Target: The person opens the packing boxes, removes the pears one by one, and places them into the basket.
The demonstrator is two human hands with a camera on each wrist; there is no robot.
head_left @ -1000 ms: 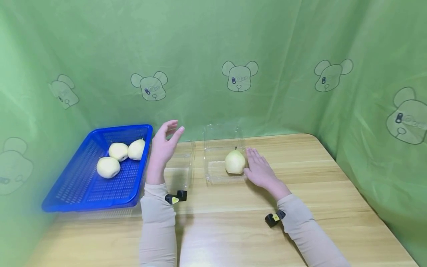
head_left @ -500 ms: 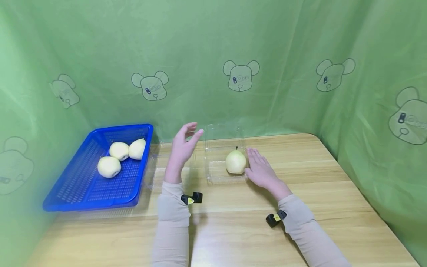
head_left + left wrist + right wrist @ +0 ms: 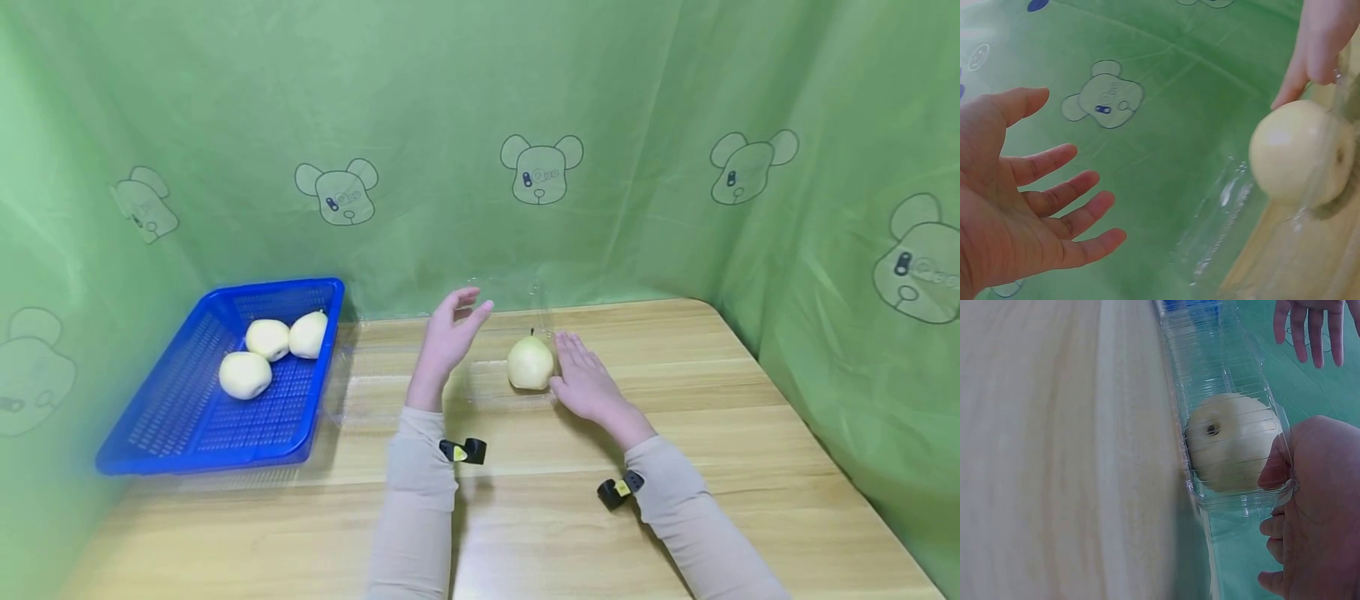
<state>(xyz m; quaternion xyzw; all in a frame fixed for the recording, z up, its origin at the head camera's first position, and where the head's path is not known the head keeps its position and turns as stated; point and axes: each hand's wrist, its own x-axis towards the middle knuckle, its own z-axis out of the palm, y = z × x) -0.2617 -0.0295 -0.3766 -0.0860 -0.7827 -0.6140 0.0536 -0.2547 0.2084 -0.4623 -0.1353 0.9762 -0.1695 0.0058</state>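
Observation:
A pale yellow pear with a dark stem stands in the right end of a clear plastic box. My right hand holds the box's right wall. In the right wrist view its thumb lies inside the wall beside the pear, with the other fingers outside. My left hand is raised above the left part of the box, fingers spread and loosely bent. Nothing is in its palm, and it is apart from the pear in the left wrist view.
A blue plastic basket stands at the left with 3 pears in it. Another clear plastic section lies between basket and pear; its join is hard to see. A green curtain surrounds the wooden table.
My left hand has moved to the right, from beside the basket over the clear plastic to nearer the pear. The right hand, pear and basket have stayed in place.

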